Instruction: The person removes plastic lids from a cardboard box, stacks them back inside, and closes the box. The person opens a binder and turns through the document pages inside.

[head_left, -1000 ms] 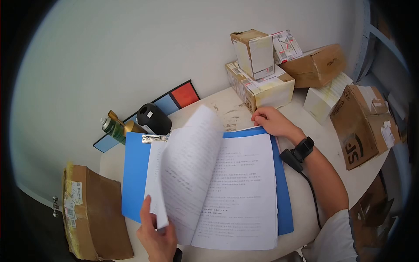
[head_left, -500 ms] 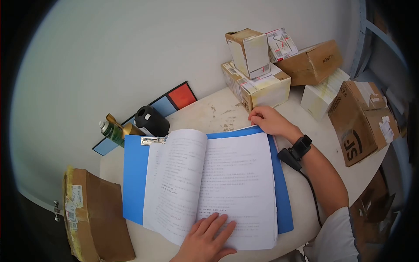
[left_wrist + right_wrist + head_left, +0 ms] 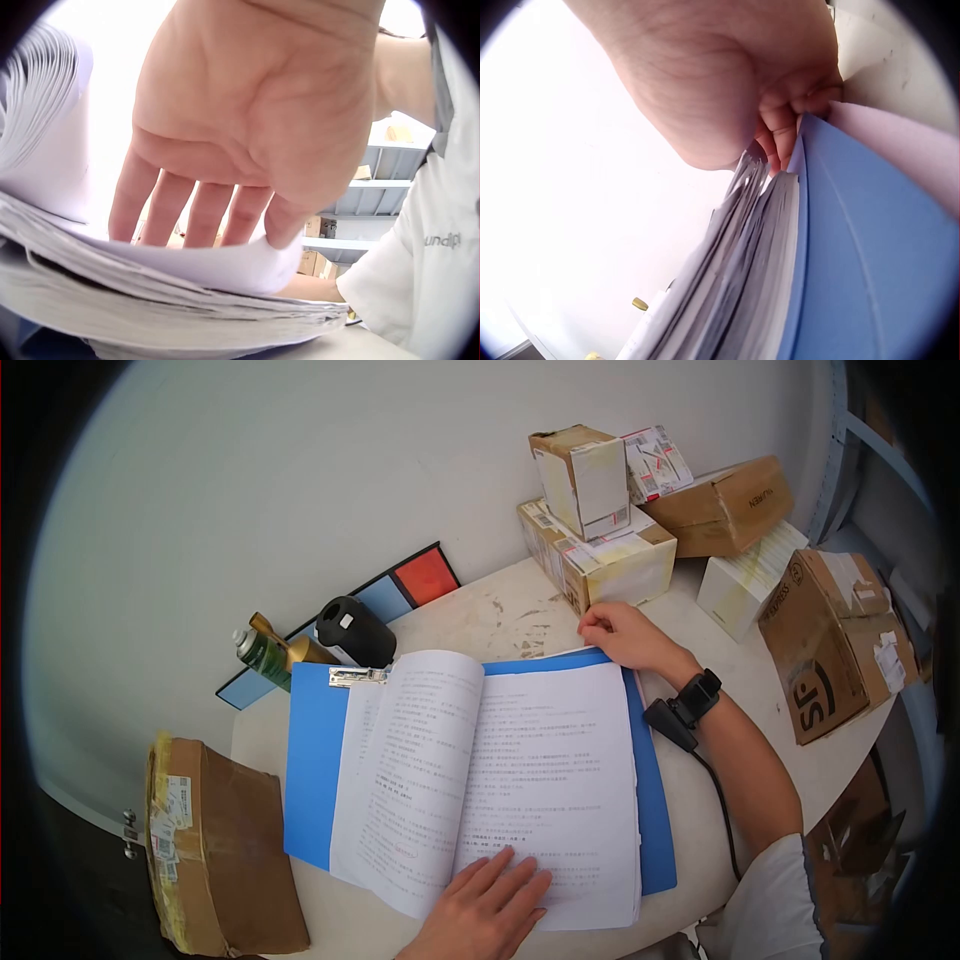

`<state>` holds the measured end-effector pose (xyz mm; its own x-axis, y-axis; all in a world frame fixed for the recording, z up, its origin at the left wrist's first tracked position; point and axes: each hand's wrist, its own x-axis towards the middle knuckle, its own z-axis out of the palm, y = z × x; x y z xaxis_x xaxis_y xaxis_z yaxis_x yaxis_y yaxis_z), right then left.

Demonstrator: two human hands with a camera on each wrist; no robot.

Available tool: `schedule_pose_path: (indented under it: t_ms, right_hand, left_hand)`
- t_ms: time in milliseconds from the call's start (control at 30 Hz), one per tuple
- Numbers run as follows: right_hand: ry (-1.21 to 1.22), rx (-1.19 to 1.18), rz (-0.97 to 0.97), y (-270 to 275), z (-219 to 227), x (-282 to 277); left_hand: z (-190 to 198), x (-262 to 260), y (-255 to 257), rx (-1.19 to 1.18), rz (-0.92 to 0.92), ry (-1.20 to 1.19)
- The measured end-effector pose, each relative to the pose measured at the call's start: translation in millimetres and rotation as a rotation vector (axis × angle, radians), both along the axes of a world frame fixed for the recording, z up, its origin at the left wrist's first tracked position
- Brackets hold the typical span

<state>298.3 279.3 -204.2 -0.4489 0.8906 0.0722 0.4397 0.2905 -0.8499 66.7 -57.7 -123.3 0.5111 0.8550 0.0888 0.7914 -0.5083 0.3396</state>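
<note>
A blue folder [image 3: 312, 760] lies open on the table, a metal clip [image 3: 357, 676] at its upper left. Clipped printed sheets fill it, the turned ones curving over on the left beside a flat right page [image 3: 560, 760]. My left hand [image 3: 480, 908] rests on the lower part of that page, fingers spread, thumb out to the right; its palm [image 3: 255, 97] faces the paper in the left wrist view. At the folder's upper right corner rests my right hand [image 3: 640, 640], fingers loosely curled over the edge. Sheet edges [image 3: 727, 262] and the folder [image 3: 855, 247] stand beside its fingers in the right wrist view.
Behind the folder are a black cylindrical holder [image 3: 355, 632], a green spray can [image 3: 262, 655] and a blue-and-red panel [image 3: 427, 575]. Cardboard boxes [image 3: 600, 555] are stacked at the back right, with another [image 3: 835, 645] at the right. A taped carton [image 3: 235, 850] stands at the left.
The lifted sheet has gone over to the left and lies curved on the turned pages. My left hand has let go of it and moved right onto the page. My right hand has stayed put.
</note>
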Motion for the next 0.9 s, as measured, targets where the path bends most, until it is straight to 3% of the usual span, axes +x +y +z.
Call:
schedule_pose_path:
  t_ms: [67, 133, 200, 267, 333, 367, 433, 533, 567, 600, 700, 767, 900]
  right_hand:
    - [0.005, 0.012, 0.001, -2, 1, 0]
    - [0.011, 0.026, -0.001, -1, 1, -1]
    - [0.008, 0.044, -0.004, 2, -2, 0]
    - [0.029, 0.041, -0.027, -1, -3, 0]
    - [0.061, 0.045, -0.053, -3, 0, 1]
    - [0.023, 0.055, -0.064, -5, 3, 1]
    - [-0.016, 0.060, -0.058, -5, 3, -3]
    - [-0.049, 0.043, -0.029, -1, 3, -4]
    - [-0.034, 0.027, -0.026, -2, 4, -3]
    - [-0.017, 0.010, -0.030, -3, 4, -1]
    - [0.037, 0.083, -0.059, -2, -5, -1]
    - [0.024, 0.062, -0.059, -4, -4, 0]
    - [-0.018, 0.038, -0.052, -3, 2, -4]
  left_hand:
    - [-7, -2, -3, 0.039, -0.006, 0.009]
    - [-10, -4, -5, -0.210, 0.077, -0.047]
    - [19, -10, -6, 0.020, 0.468, -0.079]
    - [14, -51, 0, 0.369, 0.924, -0.311]
    - [34, -79, -4, 0.442, 1.354, -0.191]
    - [33, -78, -2, 0.445, 1.342, -0.185]
    - [26, -64, -5, 0.808, 1.043, 0.003]
    - [49, -8, -9, 0.140, 0.340, -0.055]
    - [51, 11, 4, 0.019, 0.105, 0.023]
    - [30, 11, 1, 0.000, -0.006, 0.026]
    - [8, 10, 5, -0.044, -0.051, 0.091]
    - [13, 1, 7, -0.125, 0.002, -0.034]
    - [16, -5, 9, -0.159, -0.001, -0.040]
